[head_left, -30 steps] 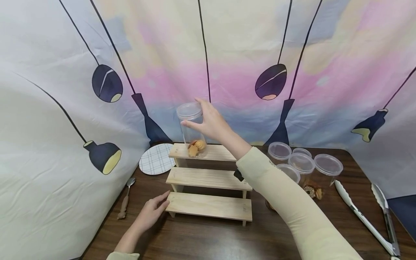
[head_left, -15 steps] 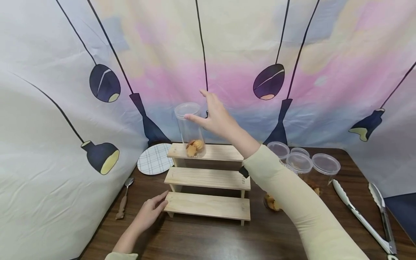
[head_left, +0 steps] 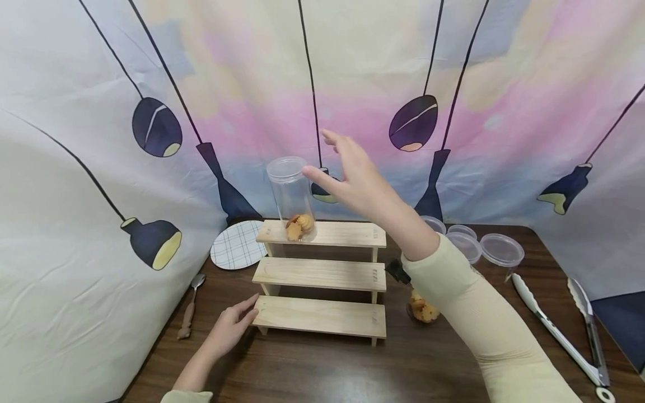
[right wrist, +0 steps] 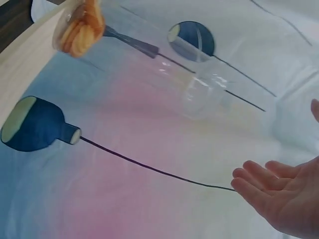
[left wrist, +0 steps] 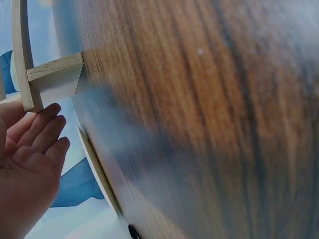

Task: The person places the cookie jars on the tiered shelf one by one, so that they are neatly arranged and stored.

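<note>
A clear lidded jar (head_left: 291,193) with several cookies (head_left: 300,226) at its bottom stands on the top step of a three-tier wooden display stand (head_left: 319,274). My right hand (head_left: 360,182) is raised just right of the jar's lid, holding nothing. In the right wrist view its fingers (right wrist: 256,181) are spread apart from the jar (right wrist: 164,59). My left hand (head_left: 229,330) grips the left end of the stand's lowest step. The left wrist view has that hand (left wrist: 35,159) with the board's end (left wrist: 32,99) between thumb and fingers.
On the right stand several clear lidded jars (head_left: 503,249), partly behind the right sleeve, and another with cookies (head_left: 423,308). Metal tongs (head_left: 556,330) lie at the far right. A checked oval plate (head_left: 237,246) and a spoon (head_left: 190,308) lie left. A printed cloth hangs behind.
My right hand has let go of the jar and moved up and right from it. The jar stays on the top step. My left hand keeps its place on the lowest step.
</note>
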A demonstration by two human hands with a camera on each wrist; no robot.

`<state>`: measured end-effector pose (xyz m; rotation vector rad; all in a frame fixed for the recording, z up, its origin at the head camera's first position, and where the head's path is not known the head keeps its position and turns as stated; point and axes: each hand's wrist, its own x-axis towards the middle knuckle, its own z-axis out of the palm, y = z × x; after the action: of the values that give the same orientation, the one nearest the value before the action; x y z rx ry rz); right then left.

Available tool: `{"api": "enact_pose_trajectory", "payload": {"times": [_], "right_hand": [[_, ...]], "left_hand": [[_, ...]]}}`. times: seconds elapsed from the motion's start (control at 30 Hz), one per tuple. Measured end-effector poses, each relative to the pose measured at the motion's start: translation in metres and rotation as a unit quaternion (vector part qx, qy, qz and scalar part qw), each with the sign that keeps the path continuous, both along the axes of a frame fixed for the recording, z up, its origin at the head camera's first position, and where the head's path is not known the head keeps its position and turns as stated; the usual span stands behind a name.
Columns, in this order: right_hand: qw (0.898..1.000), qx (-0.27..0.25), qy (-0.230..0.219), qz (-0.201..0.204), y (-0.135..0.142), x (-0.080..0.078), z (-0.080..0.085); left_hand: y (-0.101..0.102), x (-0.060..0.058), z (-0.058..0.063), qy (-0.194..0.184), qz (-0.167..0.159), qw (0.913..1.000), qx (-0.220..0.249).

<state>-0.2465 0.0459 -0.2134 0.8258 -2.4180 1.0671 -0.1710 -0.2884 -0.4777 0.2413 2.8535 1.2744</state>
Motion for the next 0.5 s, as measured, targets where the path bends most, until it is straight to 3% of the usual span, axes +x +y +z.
{"api": "enact_pose_trajectory", "payload": {"times": [0.27, 0.5], "right_hand": [[0.999, 0.011, 0.040, -0.020, 0.036, 0.036, -0.007], [0.996, 0.005, 0.076, -0.041, 0.068, 0.048, -0.024]], "left_hand": [[-0.001, -0.001, -0.002, -0.007, -0.002, 1.0000, 0.005], [-0.002, -0.002, -0.002, -0.004, -0.005, 1.0000, 0.006]]}}
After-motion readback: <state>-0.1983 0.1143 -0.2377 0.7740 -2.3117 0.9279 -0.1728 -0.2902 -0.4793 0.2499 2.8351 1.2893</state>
